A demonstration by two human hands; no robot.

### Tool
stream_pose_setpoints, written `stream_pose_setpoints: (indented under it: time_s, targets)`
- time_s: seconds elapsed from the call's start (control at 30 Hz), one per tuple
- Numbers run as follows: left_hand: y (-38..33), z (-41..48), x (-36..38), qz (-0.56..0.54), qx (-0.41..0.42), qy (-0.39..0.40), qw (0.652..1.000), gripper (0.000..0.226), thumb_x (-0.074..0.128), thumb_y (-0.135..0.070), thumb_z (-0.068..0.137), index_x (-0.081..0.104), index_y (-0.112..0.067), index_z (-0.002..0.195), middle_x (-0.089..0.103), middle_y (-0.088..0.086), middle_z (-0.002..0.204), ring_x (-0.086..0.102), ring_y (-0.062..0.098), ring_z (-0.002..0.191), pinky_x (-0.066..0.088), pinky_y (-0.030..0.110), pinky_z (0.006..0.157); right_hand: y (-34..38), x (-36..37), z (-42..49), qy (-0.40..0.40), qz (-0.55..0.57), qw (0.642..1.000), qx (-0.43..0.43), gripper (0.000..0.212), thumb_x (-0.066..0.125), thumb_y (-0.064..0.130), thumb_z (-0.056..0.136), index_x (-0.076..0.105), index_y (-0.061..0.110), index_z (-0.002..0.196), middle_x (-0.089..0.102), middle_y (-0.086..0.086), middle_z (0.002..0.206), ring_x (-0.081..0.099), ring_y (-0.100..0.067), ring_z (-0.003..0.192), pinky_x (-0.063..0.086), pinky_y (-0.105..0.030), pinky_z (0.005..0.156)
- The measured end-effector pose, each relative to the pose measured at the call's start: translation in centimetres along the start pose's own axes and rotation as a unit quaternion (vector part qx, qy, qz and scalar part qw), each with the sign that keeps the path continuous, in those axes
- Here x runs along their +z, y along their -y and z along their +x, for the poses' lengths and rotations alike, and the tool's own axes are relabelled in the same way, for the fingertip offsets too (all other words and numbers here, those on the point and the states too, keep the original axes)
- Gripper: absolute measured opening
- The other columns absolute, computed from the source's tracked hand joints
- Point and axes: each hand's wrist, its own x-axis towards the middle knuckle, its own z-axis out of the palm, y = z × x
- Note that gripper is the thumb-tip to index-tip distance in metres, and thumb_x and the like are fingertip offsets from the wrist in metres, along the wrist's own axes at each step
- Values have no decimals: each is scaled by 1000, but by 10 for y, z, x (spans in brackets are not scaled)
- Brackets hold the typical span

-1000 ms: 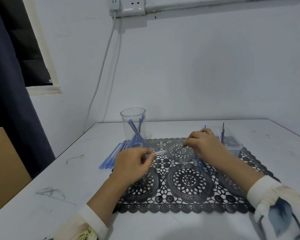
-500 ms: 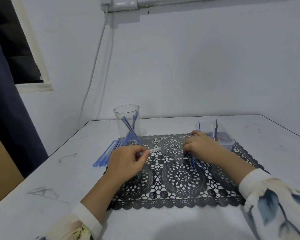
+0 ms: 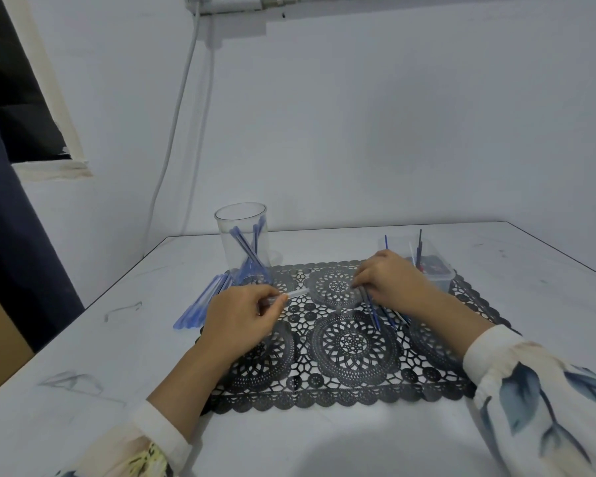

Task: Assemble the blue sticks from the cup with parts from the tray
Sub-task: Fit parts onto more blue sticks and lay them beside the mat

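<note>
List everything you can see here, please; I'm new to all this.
cup: one, clear, mat's far left corner
blue sticks: several, blue, inside cup
loose sticks: several, blue, on table left of cup
tray: one, clear, mat's far right corner
thin rods: few, blue, on mat
mat: one, black lace, mid-table
table: one, white
cable: one, white, wall
curtain: one, dark, far left
left hand: pinches clear tube
right hand: over thin rods, grip unclear

White table (image 3: 547,270), grey scuffs. Black lace mat (image 3: 351,346) lies flat under both hands. Loose blue sticks (image 3: 200,304) on the bare top, just left of left hand (image 3: 241,318). Clear cup (image 3: 241,235) stands beyond it. Right hand (image 3: 393,287) over the mat.
</note>
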Motion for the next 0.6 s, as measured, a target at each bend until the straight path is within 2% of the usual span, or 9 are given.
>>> stream_pose_setpoints:
  time_s: [0.1,0.17,0.27,0.4,0.5,0.6]
  targets:
    - [-1,0,-1,0,-3,5,1000,19,57,-40,87,72,-30,93,59,-19,64,50,-6,60,33,12,54,-4,-6,0,-108,91,987,76,25,56,6,86,74,18,97,70,0,103,64,-18,90,50,-37,87]
    - [-2,0,-1,1,-6,7,1000,19,57,-41,87,72,-30,93,57,-19,63,49,-8,59,32,12,54,-12,-7,2,-157,128,966,159,27,53,2,86,75,15,94,70,-3,103,64,-21,91,51,-37,83]
    - [-1,0,0,3,-8,7,1000,20,57,-41,87,72,-30,94,57,-19,63,48,-8,58,31,11,53,-32,-10,4,-194,155,928,279,31,47,0,86,73,12,98,70,-8,104,62,-25,94,48,-34,87]
    - [-3,0,0,7,-5,7,1000,20,56,-41,87,72,-30,95,57,-19,63,47,-9,58,29,9,53,-59,-17,4,-137,126,906,380,35,50,-4,80,67,6,108,64,-14,114,58,-30,105,44,-31,88]
    - [-4,1,0,6,-2,5,1000,20,57,-40,87,72,-30,94,56,-19,62,47,-9,57,28,8,53,-64,-16,6,-106,111,900,408,36,52,-6,77,66,5,108,64,-15,111,59,-31,102,46,-30,82]
    - [-3,1,0,3,-6,5,1000,19,57,-40,87,72,-31,93,56,-19,61,48,-8,58,29,9,53,-58,-11,10,-79,84,902,416,28,53,-5,79,68,4,102,65,-15,105,61,-30,95,46,-29,74]
